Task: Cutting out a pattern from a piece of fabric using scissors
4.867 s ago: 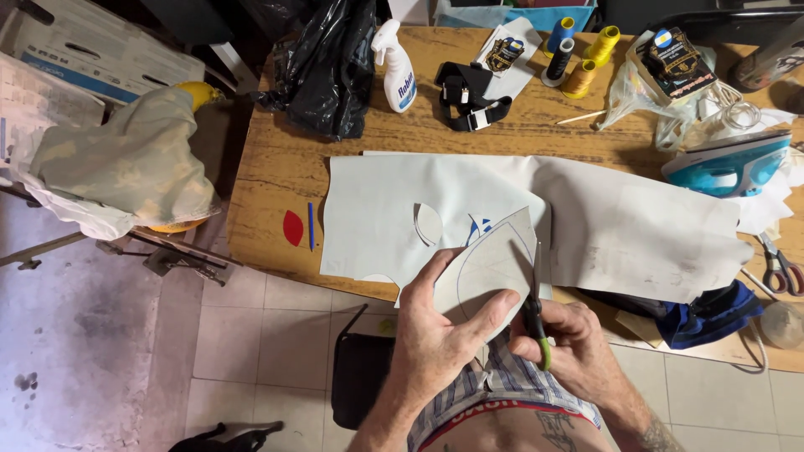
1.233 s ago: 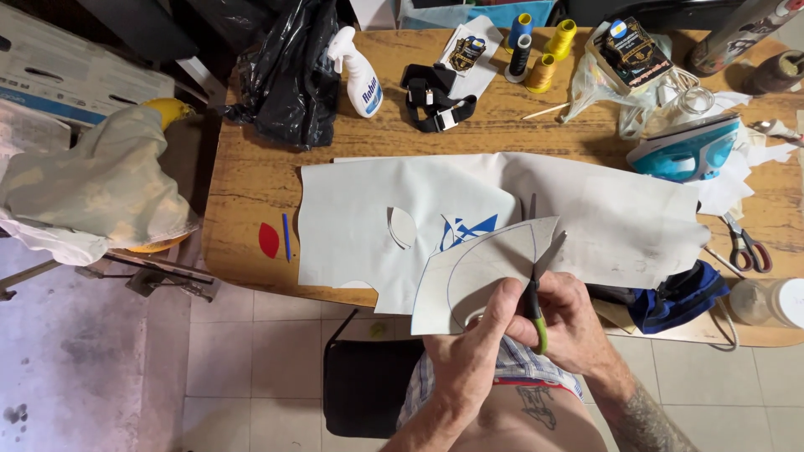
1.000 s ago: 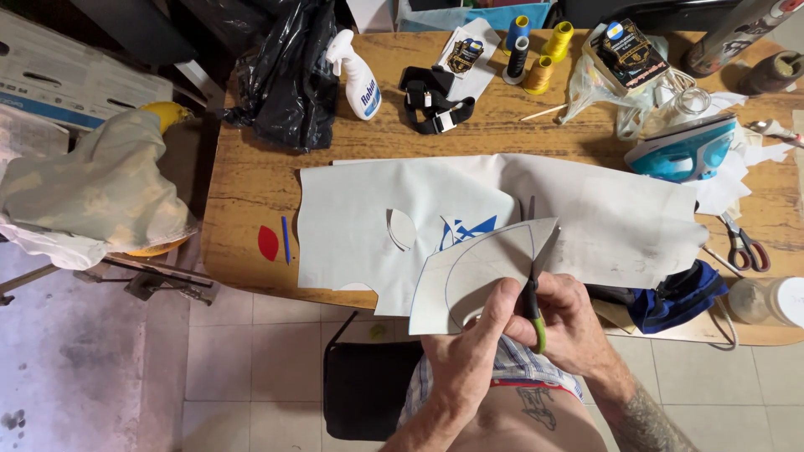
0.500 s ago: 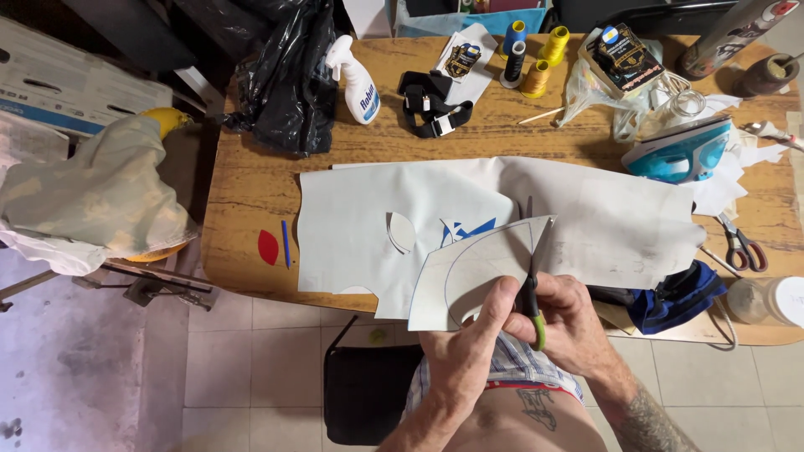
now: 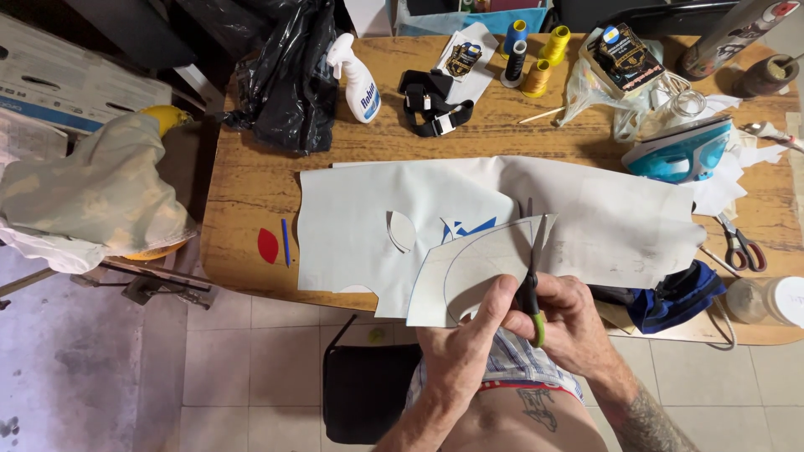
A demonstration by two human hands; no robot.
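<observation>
The right hand [image 5: 578,314] is closing round the green-handled scissors [image 5: 531,276], blades pointing to twelve o'clock and parted across the top edge of a pale, curved piece of cut sheet with a blue pencilled arc [image 5: 477,268]. The left hand [image 5: 465,343] is pinching that piece at its lower edge, thumb on top, just at nine o'clock of the scissor handles; the fingers beneath are hidden by the sheet.

The piece is hanging over the near edge of the wooden table [image 5: 243,201], overlapping a large white sheet with leaf-shaped cut-outs [image 5: 360,226] spreading from ten to two o'clock of the hands. The scissor handles are mostly buried in the right hand, so the finger loops are hard to make out.

At nine o'clock, well apart, a red leaf-shaped scrap [image 5: 268,245] is lying beside a blue pen [image 5: 286,243]. At two o'clock a turquoise iron [image 5: 678,151] is sitting near the far-right edge, and red-handled scissors [image 5: 739,244] are lying at three o'clock. Bare wood is showing along the table's left side
</observation>
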